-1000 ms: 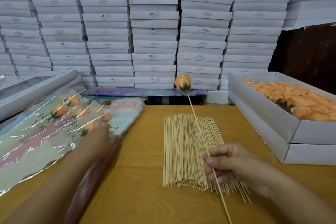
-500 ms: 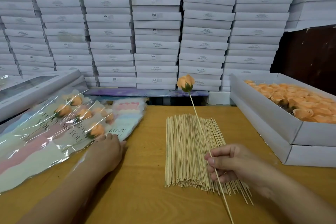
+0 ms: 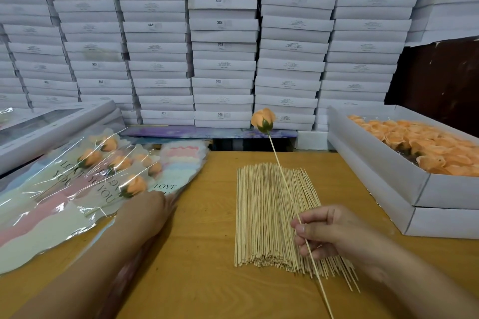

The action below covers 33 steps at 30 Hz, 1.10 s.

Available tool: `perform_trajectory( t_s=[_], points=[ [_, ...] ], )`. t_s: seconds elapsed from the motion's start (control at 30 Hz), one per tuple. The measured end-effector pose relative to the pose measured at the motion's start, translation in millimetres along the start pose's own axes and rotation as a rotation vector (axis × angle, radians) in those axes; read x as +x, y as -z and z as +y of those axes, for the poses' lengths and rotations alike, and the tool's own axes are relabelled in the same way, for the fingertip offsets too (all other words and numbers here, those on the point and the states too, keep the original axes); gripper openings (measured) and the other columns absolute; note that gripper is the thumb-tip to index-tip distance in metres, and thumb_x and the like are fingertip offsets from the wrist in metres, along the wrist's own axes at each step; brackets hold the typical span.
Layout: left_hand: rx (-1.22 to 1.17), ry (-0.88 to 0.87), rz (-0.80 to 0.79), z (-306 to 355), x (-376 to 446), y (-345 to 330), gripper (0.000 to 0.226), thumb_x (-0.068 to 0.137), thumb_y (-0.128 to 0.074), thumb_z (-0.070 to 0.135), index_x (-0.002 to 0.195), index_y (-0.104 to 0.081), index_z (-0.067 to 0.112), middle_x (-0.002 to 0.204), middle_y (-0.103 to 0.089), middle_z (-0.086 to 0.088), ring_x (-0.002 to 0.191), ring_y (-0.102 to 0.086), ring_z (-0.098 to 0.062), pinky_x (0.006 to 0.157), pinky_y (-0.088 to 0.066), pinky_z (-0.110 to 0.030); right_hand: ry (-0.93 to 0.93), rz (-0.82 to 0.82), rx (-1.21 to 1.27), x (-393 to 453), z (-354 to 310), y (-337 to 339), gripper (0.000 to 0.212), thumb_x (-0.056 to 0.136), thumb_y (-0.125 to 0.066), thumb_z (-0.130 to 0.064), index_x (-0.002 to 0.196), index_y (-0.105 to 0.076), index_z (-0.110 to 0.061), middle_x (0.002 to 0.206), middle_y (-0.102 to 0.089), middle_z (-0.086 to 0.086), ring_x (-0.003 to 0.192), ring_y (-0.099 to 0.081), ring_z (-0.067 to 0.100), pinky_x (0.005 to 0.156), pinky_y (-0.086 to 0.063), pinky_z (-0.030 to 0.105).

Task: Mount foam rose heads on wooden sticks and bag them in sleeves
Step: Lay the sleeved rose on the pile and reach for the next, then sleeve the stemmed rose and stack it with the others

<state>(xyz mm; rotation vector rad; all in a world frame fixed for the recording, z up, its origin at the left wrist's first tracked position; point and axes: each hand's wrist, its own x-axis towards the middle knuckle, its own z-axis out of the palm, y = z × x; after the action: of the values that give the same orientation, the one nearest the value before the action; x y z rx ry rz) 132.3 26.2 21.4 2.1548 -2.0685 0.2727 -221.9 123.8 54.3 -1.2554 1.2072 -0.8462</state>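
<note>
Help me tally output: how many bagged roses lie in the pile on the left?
6 show: bagged roses at and, nearest the left hand. Glare and overlapping sleeves may hide more.

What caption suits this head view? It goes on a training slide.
Right hand holds a stick-mounted foam rose above loose sticks; left hand rests on bagged sleeves.

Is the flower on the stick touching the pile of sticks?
Apart. Head view: the rose head rides high on its stick, well above the stick pile.
</note>
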Motion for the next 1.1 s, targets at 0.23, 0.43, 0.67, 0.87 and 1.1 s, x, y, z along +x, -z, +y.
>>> perform_trajectory(
  t_s=[0.23, 0.43, 0.67, 0.87, 1.1],
  points=[
    [0.084, 0.032, -0.015, 7.9, -5.7, 5.9, 0.047, 0.104, -0.03, 0.051, 0.097, -0.067, 0.022, 0.075, -0.054, 0.008, 0.069, -0.057, -0.006, 0.061, -0.047, -0.022, 0.005, 0.005, 0.007, 0.6, 0.6, 0.8, 0.013, 0.087, -0.072, -0.005, 0.099, -0.073, -0.002, 0.082, -0.074, 0.015, 0.068, -0.07, 0.021, 0.055, -0.056, 0.025],
    [-0.162, 0.151, 0.11, -0.5, -2.8, 9.5, 0.036, 0.1, -0.048, 0.044, 0.093, -0.069, 0.016, 0.091, -0.068, -0.003, 0.079, -0.061, -0.018, 0.069, -0.049, -0.03, 0.014, 0.01, 0.018, 0.4, 0.7, 2.1, 0.012, 0.086, -0.073, -0.006, 0.097, -0.074, -0.003, 0.084, -0.074, 0.016, 0.069, -0.07, 0.022, 0.055, -0.056, 0.026],
    [-0.285, 0.188, 0.147, -11.6, -11.0, 2.8, 0.026, 0.09, -0.062, 0.044, 0.095, -0.06, 0.019, 0.075, -0.055, 0.008, 0.067, -0.052, -0.008, 0.057, -0.046, -0.03, 0.016, 0.015, 0.017, 0.6, 0.4, 2.4, 0.013, 0.085, -0.074, -0.007, 0.097, -0.074, -0.003, 0.085, -0.074, 0.017, 0.068, -0.07, 0.021, 0.055, -0.056, 0.026],
    [-0.321, 0.277, 0.064, -13.2, -2.7, 2.5, 0.066, 0.081, -0.07, 0.05, 0.136, -0.052, 0.019, 0.126, -0.063, -0.006, 0.105, -0.059, -0.023, 0.073, -0.045, -0.032, 0.014, 0.016, 0.014, 1.0, 0.8, 2.5, 0.012, 0.086, -0.072, -0.006, 0.097, -0.074, -0.003, 0.083, -0.074, 0.017, 0.068, -0.07, 0.021, 0.055, -0.057, 0.025],
    [-0.222, 0.19, 0.128, -14.2, -9.5, 3.9, 0.041, 0.086, -0.06, 0.056, 0.074, -0.069, 0.018, 0.074, -0.065, 0.0, 0.067, -0.057, -0.013, 0.061, -0.053, -0.038, 0.01, 0.019, 0.007, 1.6, 1.8, 3.4, 0.013, 0.087, -0.072, -0.006, 0.1, -0.073, -0.003, 0.084, -0.074, 0.016, 0.069, -0.07, 0.021, 0.055, -0.056, 0.025]
  ],
)
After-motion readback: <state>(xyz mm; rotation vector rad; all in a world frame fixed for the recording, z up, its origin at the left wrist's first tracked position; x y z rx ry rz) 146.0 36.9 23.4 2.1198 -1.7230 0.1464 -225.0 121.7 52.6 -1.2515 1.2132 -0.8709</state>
